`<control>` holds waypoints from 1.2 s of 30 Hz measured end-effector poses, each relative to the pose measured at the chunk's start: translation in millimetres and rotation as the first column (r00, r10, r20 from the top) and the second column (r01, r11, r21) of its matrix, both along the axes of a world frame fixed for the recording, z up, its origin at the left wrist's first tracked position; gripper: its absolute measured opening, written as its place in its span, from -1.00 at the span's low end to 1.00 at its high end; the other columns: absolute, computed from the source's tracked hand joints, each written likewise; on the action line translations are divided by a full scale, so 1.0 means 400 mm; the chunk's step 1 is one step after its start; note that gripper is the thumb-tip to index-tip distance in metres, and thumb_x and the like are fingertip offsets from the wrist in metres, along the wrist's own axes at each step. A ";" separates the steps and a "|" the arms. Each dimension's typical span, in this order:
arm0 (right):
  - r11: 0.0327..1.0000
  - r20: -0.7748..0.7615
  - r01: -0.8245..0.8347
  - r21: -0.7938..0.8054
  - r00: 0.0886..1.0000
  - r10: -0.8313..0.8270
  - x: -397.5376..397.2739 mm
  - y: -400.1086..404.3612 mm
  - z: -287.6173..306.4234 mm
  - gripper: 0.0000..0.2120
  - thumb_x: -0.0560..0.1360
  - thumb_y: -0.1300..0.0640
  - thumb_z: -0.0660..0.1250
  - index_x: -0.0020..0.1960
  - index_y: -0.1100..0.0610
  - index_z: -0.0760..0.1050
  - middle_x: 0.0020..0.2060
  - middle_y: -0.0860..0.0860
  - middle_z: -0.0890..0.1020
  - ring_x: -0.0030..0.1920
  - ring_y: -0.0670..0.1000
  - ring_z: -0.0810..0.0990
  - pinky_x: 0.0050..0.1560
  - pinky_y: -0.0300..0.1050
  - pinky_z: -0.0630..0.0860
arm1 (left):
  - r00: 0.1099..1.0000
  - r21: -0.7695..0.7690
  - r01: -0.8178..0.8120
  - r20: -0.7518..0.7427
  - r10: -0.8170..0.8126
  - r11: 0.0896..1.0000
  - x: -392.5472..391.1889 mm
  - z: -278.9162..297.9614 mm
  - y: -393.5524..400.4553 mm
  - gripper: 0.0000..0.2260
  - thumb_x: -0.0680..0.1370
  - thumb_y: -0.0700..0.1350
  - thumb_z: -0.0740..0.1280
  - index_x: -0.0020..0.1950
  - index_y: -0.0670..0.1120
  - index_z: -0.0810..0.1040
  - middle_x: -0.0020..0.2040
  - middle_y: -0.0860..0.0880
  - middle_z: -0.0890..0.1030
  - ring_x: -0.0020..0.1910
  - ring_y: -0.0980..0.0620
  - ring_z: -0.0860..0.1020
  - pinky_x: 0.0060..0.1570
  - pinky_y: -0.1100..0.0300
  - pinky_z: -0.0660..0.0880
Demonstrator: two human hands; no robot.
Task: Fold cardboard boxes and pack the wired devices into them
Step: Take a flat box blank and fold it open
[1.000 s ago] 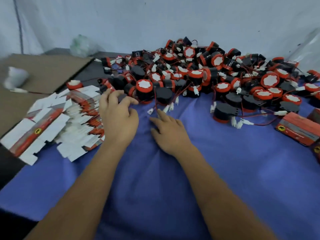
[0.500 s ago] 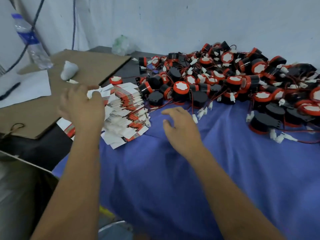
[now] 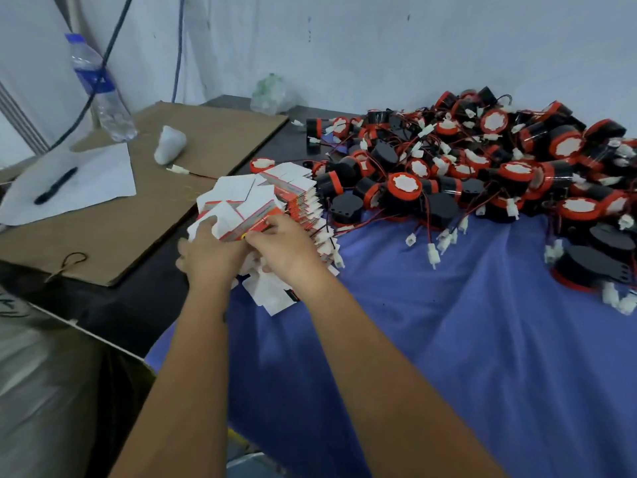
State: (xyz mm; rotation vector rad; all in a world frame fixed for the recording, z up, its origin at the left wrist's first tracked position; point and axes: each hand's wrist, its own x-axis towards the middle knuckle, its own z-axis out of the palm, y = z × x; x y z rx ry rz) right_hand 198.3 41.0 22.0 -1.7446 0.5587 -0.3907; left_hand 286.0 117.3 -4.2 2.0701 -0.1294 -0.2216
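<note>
Dark table: blue cloth, cardboard sheet.

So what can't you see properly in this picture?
Head view:
- Left hand fingertips: tucked under the top flat red-and-white cardboard box.
- Print on the stack of flat boxes: too small.
- Pile of black-and-red wired devices: cut off by the right edge.
- Clear plastic bottle label: blurred.

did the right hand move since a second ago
Yes. The right hand has gone left off the blue cloth onto the flat box stack.
</note>
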 end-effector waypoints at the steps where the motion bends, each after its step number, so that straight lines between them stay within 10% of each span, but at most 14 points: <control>1: 0.999 0.003 0.012 -0.033 1.000 -0.012 0.001 -0.005 -0.002 -0.87 0.51 0.12 0.28 -0.02 0.11 0.58 -0.15 0.03 0.62 -0.07 0.10 0.60 0.00 0.16 0.61 | 1.000 -0.098 0.009 0.000 -0.009 0.995 0.001 -0.004 -0.004 -0.32 0.31 0.11 0.45 0.42 0.11 0.40 0.40 -0.12 0.41 0.34 -0.20 0.40 0.17 -0.09 0.51; 4: 0.994 0.040 0.060 -0.091 0.998 -0.057 -0.016 -0.029 -0.010 -0.78 0.52 0.18 0.27 0.09 0.09 0.64 -0.09 -0.03 0.66 -0.04 0.00 0.60 -0.03 -0.05 0.57 | 0.991 -0.345 -0.127 -0.083 0.104 0.930 0.015 0.002 -0.022 -0.20 0.34 -0.04 0.56 0.51 -0.05 0.28 0.24 0.03 0.49 0.11 -0.07 0.57 0.06 -0.02 0.58; 8: 0.971 0.107 0.154 -0.184 0.985 -0.136 -0.079 -0.098 -0.029 -0.79 0.53 0.20 0.29 0.11 0.06 0.61 -0.07 -0.13 0.58 -0.10 -0.19 0.53 -0.09 -0.31 0.45 | 0.987 -0.272 -0.121 -0.138 0.085 0.955 0.069 0.025 -0.065 -0.32 0.34 0.02 0.59 0.33 -0.21 0.43 0.16 -0.15 0.60 0.00 -0.09 0.62 -0.23 0.08 0.54; 12: 0.930 0.049 0.217 -0.295 0.976 -0.212 -0.160 -0.168 -0.053 -0.75 0.54 0.08 0.30 0.20 -0.05 0.55 0.13 -0.10 0.48 0.07 -0.11 0.50 0.14 -0.09 0.50 | 0.992 -0.083 0.020 -0.123 -0.030 0.996 0.083 0.039 -0.123 -0.36 0.33 0.14 0.58 0.24 -0.18 0.50 0.17 -0.14 0.59 0.11 -0.13 0.57 0.12 -0.07 0.54; 17: 0.957 0.058 0.042 -0.287 0.998 -0.026 -0.242 -0.194 -0.072 -0.37 0.47 -0.04 0.46 0.46 -0.24 0.26 0.26 -0.19 0.35 0.29 -0.21 0.30 0.23 -0.31 0.27 | 1.000 0.187 -0.016 0.006 0.016 0.982 0.025 0.038 -0.180 -0.14 0.30 0.36 0.48 0.41 -0.11 0.35 0.38 -0.16 0.40 0.38 -0.20 0.31 0.36 -0.12 0.31; 26: 0.950 0.137 0.282 0.132 0.944 -0.299 -0.282 -0.236 -0.061 -0.53 0.53 0.20 0.41 0.39 0.06 0.37 0.10 -0.10 0.60 0.09 -0.13 0.57 0.03 -0.35 0.52 | 0.969 -0.275 0.040 0.244 0.029 0.961 -0.155 0.058 -0.262 -0.31 0.24 0.19 0.56 0.15 -0.05 0.27 0.09 0.00 0.46 0.27 -0.16 0.44 0.20 -0.13 0.47; 31: 0.916 0.105 0.389 0.101 0.911 -0.399 -0.320 -0.246 -0.055 -0.79 0.54 0.27 0.37 0.17 0.19 0.57 0.01 0.05 0.68 0.07 0.04 0.64 0.09 -0.10 0.60 | 0.971 0.064 -0.021 0.241 0.005 0.998 -0.180 0.055 -0.262 0.11 0.30 0.27 0.53 0.60 -0.14 -0.02 0.59 -0.21 0.05 0.58 -0.19 -0.04 0.51 -0.26 -0.10; 36: 0.862 0.135 0.504 0.046 0.852 -0.505 -0.422 -0.299 -0.054 -0.93 0.55 0.18 0.38 -0.01 0.03 0.58 -0.10 -0.02 0.70 -0.02 0.02 0.66 -0.04 -0.16 0.63 | 0.925 0.326 0.229 0.221 -0.309 0.917 -0.191 0.056 -0.240 -0.47 0.57 0.24 0.14 0.40 -0.07 0.46 0.45 -0.22 0.34 0.43 -0.29 0.27 0.43 -0.18 0.19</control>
